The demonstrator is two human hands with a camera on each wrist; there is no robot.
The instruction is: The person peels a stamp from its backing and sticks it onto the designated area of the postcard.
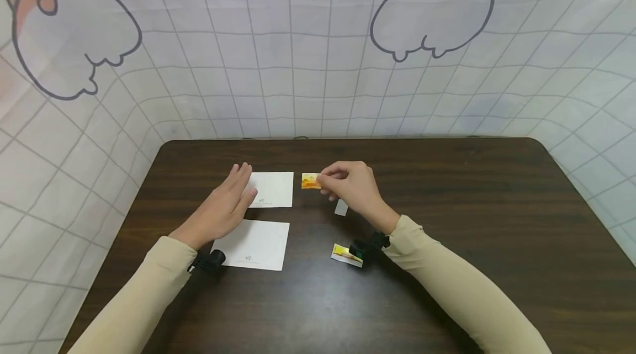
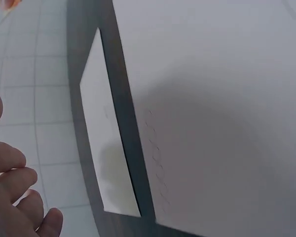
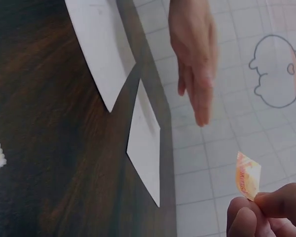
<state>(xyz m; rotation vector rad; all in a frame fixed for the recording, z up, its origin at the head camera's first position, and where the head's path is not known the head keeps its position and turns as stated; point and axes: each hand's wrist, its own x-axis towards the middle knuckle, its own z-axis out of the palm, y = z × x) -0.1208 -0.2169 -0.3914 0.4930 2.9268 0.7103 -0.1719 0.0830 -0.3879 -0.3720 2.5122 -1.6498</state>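
Observation:
My right hand (image 1: 354, 188) pinches a small orange-and-yellow stamp (image 1: 309, 180) between thumb and fingertips, above the dark table. In the right wrist view the stamp (image 3: 246, 177) stands up from the fingertips, slightly curved. My left hand (image 1: 218, 209) has its fingers straight and holds nothing; it is above two white envelope-like papers. The far paper (image 1: 272, 191) and the near paper (image 1: 258, 244) lie flat, one behind the other, each with a small printed mark near its lower edge. The left hand hides part of both papers.
A yellow stamp (image 1: 346, 254) with a scalloped edge lies near the right wrist, partly covered by the wrist camera (image 1: 367, 246). A small white slip (image 1: 341, 207) shows beneath the right hand. Behind the brown table (image 1: 447, 177) hangs a white grid-patterned cloth (image 1: 308, 56).

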